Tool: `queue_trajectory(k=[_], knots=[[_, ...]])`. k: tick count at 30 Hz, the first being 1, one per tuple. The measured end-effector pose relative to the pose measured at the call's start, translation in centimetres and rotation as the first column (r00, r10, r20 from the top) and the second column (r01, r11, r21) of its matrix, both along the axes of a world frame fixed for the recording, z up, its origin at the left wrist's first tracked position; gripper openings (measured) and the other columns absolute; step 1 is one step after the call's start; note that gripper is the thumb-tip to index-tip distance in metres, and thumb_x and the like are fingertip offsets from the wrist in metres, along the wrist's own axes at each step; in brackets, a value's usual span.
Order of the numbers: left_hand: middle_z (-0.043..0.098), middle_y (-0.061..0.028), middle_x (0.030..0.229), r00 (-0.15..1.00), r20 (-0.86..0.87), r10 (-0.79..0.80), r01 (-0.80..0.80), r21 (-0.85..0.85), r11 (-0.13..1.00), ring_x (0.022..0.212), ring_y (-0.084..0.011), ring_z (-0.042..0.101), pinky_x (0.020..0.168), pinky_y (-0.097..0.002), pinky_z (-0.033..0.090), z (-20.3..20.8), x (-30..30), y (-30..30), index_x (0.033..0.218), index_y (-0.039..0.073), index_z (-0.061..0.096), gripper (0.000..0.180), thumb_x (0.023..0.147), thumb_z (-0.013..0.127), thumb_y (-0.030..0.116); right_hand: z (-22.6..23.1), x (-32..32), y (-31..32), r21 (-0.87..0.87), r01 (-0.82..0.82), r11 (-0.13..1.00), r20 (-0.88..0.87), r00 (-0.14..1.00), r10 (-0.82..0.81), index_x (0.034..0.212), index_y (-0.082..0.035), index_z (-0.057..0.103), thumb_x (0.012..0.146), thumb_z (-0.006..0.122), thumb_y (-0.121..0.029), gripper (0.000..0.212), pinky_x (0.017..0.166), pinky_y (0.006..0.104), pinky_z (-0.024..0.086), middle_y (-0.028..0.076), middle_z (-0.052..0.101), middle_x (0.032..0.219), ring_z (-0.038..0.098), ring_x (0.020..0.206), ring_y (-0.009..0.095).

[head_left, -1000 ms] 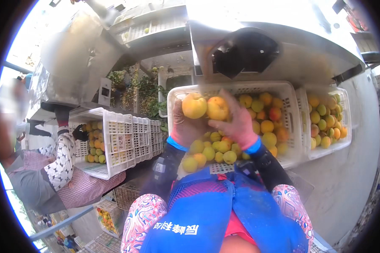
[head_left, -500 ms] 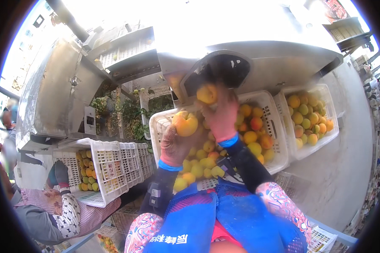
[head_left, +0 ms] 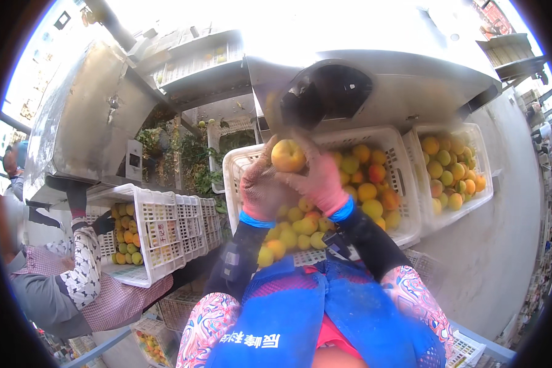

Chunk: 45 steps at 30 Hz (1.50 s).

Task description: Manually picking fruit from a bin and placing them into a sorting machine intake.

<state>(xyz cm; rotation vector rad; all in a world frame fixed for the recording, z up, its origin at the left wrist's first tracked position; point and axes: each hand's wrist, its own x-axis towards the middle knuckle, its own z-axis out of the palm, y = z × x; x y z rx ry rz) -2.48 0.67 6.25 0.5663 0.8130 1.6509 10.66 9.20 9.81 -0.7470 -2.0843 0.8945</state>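
Note:
A yellow-orange fruit is held up between my two pink-gloved hands, just below the dark round opening of a metal machine. My left hand grips the fruit from the left and below. My right hand presses against its right side, with blurred fingers. Beneath both hands stands a white slatted crate full of yellow and orange fruit.
A second white crate of fruit sits to the right. On the left a third crate holds greenish-yellow fruit, and a person in patterned sleeves works beside it. A large metal hopper rises at the upper left.
A second ago each hand held a fruit over the crate. My right hand lifted its fruit to the machine opening; now only one fruit shows, between both hands.

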Motion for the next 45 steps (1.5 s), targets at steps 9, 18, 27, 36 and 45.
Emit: queue_trajectory(k=[9, 18, 27, 36, 45], knots=[[0.056, -0.0117, 0.138, 0.819, 0.422, 0.389, -0.059, -0.611, 0.789, 0.129, -0.0293, 0.051, 0.104, -0.0483, 0.044, -13.4, -2.0, -2.0, 0.135, 0.006, 0.058, 0.045, 0.096, 0.062, 0.029, -3.0, -1.7, 8.7, 0.239, 0.160, 0.958, -0.025, 0.987, -0.159, 0.129, -0.005, 0.062, 0.074, 0.086, -0.027, 0.064, 0.093, 0.0431, 0.052, 0.015, 0.065, 0.126, 0.064, 0.111, 0.036], [0.060, -0.0179, 0.132, 0.169, -0.534, -0.829, -0.360, -0.816, 0.452, 0.123, -0.0312, 0.056, 0.106, -0.0513, 0.041, -21.2, -1.9, 3.7, 0.135, 0.003, 0.059, 0.052, 0.095, 0.055, 0.037, -6.4, -0.4, 7.2, 0.466, 0.075, 0.882, 0.018, 0.995, -0.095, 0.108, -0.009, 0.072, 0.086, 0.068, -0.018, 0.024, 0.080, 0.0424, 0.054, 0.012, 0.072, 0.101, 0.067, 0.094, 0.036], [0.046, -0.0224, 0.143, -0.439, -0.591, -0.677, -0.561, -0.409, 0.720, 0.138, -0.0503, 0.032, 0.117, -0.0669, 0.013, -27.8, 1.0, 1.9, 0.143, 0.003, 0.052, 0.062, 0.092, 0.052, 0.038, -29.9, -3.2, 5.3, -0.012, -0.143, 0.990, 0.880, 0.469, 0.079, 0.126, -0.009, 0.067, 0.097, 0.055, -0.027, 0.036, 0.088, 0.0523, 0.050, 0.023, 0.066, 0.113, 0.065, 0.102, 0.038], [0.061, -0.0130, 0.131, 0.047, -0.328, -0.944, -0.370, -0.883, 0.288, 0.122, -0.0312, 0.057, 0.105, -0.0450, 0.045, -21.3, -2.7, 4.5, 0.133, 0.008, 0.057, 0.054, 0.092, 0.063, 0.042, -23.9, -0.2, 6.4, -0.014, -0.221, 0.975, 0.588, 0.787, 0.187, 0.135, -0.006, 0.059, 0.088, 0.067, -0.035, 0.056, 0.098, 0.0488, 0.049, 0.025, 0.066, 0.122, 0.062, 0.115, 0.040], [0.059, -0.0078, 0.134, 0.785, 0.619, -0.032, 0.013, 0.036, 0.999, 0.126, -0.0287, 0.056, 0.104, -0.0524, 0.046, -7.6, 0.6, 0.6, 0.138, 0.015, 0.054, 0.058, 0.086, 0.070, 0.035, -6.8, 3.1, 5.6, -0.429, -0.114, 0.896, 0.229, 0.946, 0.230, 0.151, -0.007, 0.044, 0.072, 0.086, -0.038, 0.094, 0.103, 0.0395, 0.047, 0.021, 0.064, 0.132, 0.062, 0.122, 0.034]])
